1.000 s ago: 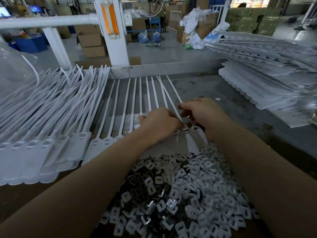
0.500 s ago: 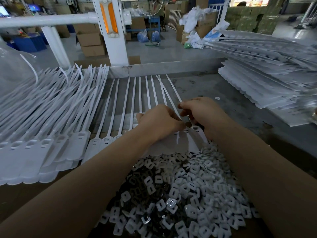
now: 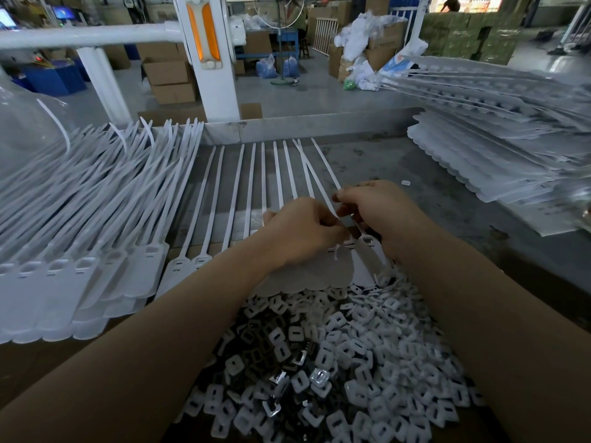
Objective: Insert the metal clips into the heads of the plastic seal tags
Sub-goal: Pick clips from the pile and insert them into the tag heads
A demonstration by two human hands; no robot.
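While the row of seal tags point(image 3: 307, 276) lies flat on the grey bench point(image 3: 447, 199) under both hands, the sound way, I judge, is to pin one tag head with the left hand point(image 3: 300, 233) and press the clip squarely into its slot with the right hand point(image 3: 380, 212) — both have fingers curled, pinching at a head, though no clip shows between them. Roughly ten straps fan out in this row. Clips point(image 3: 319, 375) heap nearest the camera — far too many to count — with two tag stacks: one left point(image 3: 73, 251), one right point(image 3: 499, 148).
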